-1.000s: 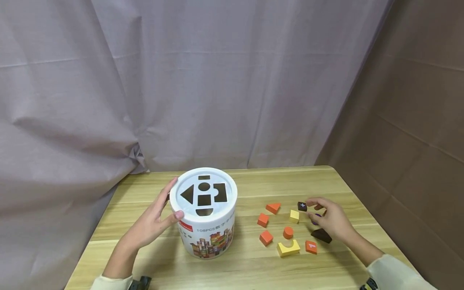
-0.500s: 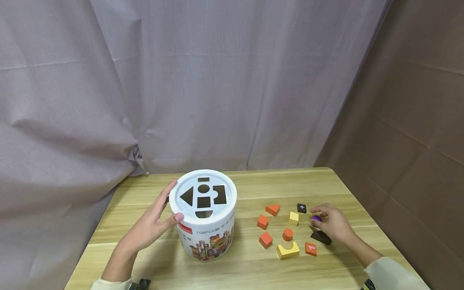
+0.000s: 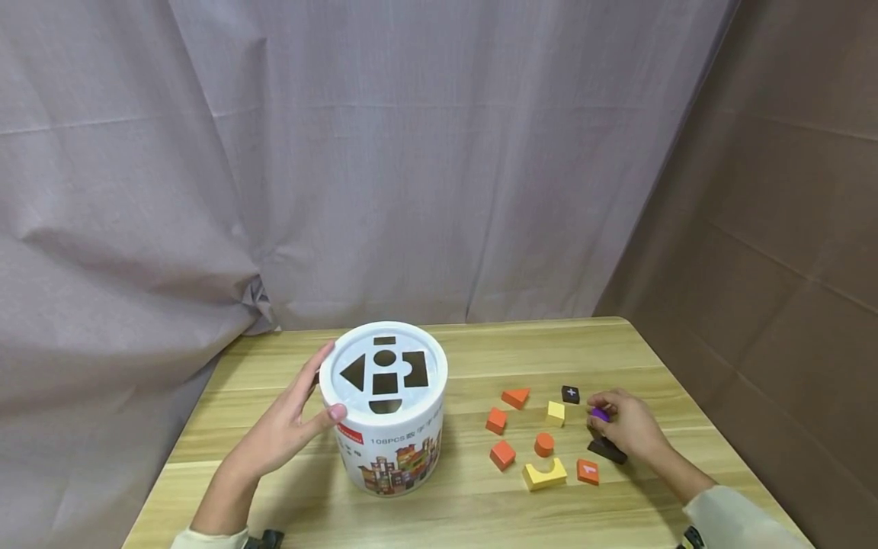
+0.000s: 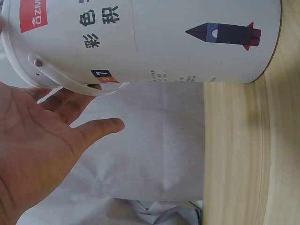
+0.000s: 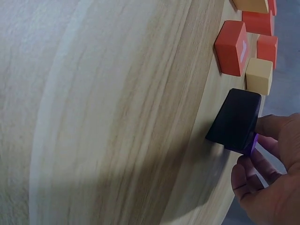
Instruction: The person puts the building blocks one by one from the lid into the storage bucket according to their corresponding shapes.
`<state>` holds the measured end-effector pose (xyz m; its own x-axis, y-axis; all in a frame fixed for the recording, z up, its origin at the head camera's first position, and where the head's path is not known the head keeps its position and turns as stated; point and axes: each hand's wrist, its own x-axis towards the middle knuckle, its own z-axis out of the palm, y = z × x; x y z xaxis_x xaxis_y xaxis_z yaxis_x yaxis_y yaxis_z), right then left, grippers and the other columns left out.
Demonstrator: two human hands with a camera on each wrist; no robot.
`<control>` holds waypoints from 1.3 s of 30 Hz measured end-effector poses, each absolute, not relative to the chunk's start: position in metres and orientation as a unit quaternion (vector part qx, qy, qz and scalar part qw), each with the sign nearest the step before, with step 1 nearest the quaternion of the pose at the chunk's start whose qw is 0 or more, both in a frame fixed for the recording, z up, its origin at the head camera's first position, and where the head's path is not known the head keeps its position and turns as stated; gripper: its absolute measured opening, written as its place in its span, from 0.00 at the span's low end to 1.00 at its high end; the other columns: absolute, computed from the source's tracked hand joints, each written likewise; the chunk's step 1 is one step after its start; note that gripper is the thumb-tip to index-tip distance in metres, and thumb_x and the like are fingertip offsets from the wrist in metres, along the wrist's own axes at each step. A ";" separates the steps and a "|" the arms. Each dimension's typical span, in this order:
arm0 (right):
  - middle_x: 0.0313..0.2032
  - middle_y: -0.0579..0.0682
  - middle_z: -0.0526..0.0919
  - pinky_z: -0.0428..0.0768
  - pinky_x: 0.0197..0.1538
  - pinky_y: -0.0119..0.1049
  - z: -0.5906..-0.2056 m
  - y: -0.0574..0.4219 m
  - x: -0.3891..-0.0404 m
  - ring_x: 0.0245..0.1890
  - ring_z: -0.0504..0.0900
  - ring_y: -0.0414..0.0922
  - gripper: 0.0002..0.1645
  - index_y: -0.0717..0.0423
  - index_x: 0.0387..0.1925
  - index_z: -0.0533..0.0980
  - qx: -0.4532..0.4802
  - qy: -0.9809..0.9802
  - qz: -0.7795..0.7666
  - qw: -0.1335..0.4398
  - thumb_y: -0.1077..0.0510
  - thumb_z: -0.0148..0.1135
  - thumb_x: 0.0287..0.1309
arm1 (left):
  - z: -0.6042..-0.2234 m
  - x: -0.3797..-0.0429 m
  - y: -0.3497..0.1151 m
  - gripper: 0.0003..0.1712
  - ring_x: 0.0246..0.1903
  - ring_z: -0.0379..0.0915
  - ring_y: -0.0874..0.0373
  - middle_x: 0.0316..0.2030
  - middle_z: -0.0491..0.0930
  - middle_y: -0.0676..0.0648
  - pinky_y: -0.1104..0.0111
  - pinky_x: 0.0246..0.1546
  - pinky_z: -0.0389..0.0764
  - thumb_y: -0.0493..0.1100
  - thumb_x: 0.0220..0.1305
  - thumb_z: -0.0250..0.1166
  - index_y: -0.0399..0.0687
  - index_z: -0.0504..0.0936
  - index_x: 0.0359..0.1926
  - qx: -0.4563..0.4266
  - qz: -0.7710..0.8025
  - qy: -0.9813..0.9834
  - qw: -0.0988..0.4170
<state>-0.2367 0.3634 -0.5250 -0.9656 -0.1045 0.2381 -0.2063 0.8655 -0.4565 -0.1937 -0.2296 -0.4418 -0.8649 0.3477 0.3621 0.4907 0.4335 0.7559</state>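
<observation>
My left hand [image 3: 277, 427] holds the white block bucket [image 3: 394, 457] at its left side, thumb on the lid rim. The bucket's lid [image 3: 360, 400] has several shaped holes. In the left wrist view, fingers reach behind the white handle [image 4: 77, 86]. At the right of the table my right hand [image 3: 634, 423] pinches a small purple block [image 3: 600, 414] between thumb and fingers, which hide much of it. A long black block [image 3: 607, 450] lies right beside it, and in the right wrist view this black block [image 5: 236, 117] covers part of the purple one.
Left of my right hand lie orange blocks [image 3: 503, 455], an orange cylinder [image 3: 544, 444], an orange triangle [image 3: 516, 397], a yellow cube [image 3: 556, 414], a yellow arch [image 3: 545, 476], a red number tile [image 3: 588, 471] and a black plus tile [image 3: 571, 394]. Grey curtain [image 3: 384, 152] hangs behind the table.
My right hand has moved slightly down, and its fingers have closed on the purple block. The left hand stays on the bucket; the other blocks keep their places.
</observation>
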 end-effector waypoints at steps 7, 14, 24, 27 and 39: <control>0.43 0.56 0.89 0.85 0.36 0.29 -0.521 0.363 -0.235 0.40 0.89 0.51 0.16 0.64 0.48 0.88 0.088 -0.959 0.246 0.110 0.66 0.81 0.58 | -0.441 -0.193 -0.230 0.58 0.83 0.58 0.28 0.88 0.53 0.38 0.18 0.74 0.59 0.47 0.74 0.73 0.75 0.44 0.90 -0.247 -0.466 -0.846 0.080; 0.44 0.57 0.90 0.85 0.35 0.29 -0.510 0.358 -0.231 0.41 0.90 0.54 0.20 0.65 0.52 0.86 0.087 -0.957 0.252 0.113 0.66 0.81 0.59 | -0.441 -0.193 -0.229 0.58 0.83 0.58 0.28 0.88 0.54 0.37 0.18 0.75 0.59 0.47 0.75 0.73 0.74 0.45 0.90 -0.248 -0.470 -0.843 0.078; 0.42 0.54 0.93 0.93 0.40 0.40 -0.492 0.345 -0.226 0.40 0.90 0.50 0.22 0.64 0.53 0.87 0.099 -0.946 0.268 0.152 0.65 0.84 0.57 | -0.442 -0.193 -0.229 0.58 0.84 0.55 0.27 0.89 0.52 0.37 0.19 0.76 0.57 0.47 0.75 0.73 0.71 0.44 0.91 -0.247 -0.469 -0.844 0.077; 0.43 0.53 0.94 0.90 0.39 0.33 -0.487 0.342 -0.225 0.41 0.91 0.50 0.23 0.62 0.54 0.87 0.098 -0.945 0.271 0.157 0.63 0.84 0.58 | -0.442 -0.193 -0.228 0.58 0.83 0.56 0.26 0.88 0.52 0.36 0.19 0.76 0.58 0.48 0.75 0.73 0.71 0.45 0.91 -0.247 -0.466 -0.846 0.079; 0.40 0.48 0.94 0.91 0.38 0.33 -0.463 0.317 -0.221 0.38 0.87 0.34 0.24 0.59 0.54 0.88 0.143 -0.922 0.286 0.219 0.63 0.86 0.56 | -0.441 -0.193 -0.229 0.58 0.82 0.59 0.27 0.88 0.54 0.36 0.18 0.74 0.59 0.47 0.75 0.73 0.74 0.45 0.90 -0.249 -0.468 -0.844 0.080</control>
<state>-0.2206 0.3175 -0.4630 -0.8629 -0.1389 0.4860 -0.3892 0.7959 -0.4637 -0.1932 -0.2292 -0.4413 -0.8628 0.3463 0.3683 0.4958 0.4368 0.7506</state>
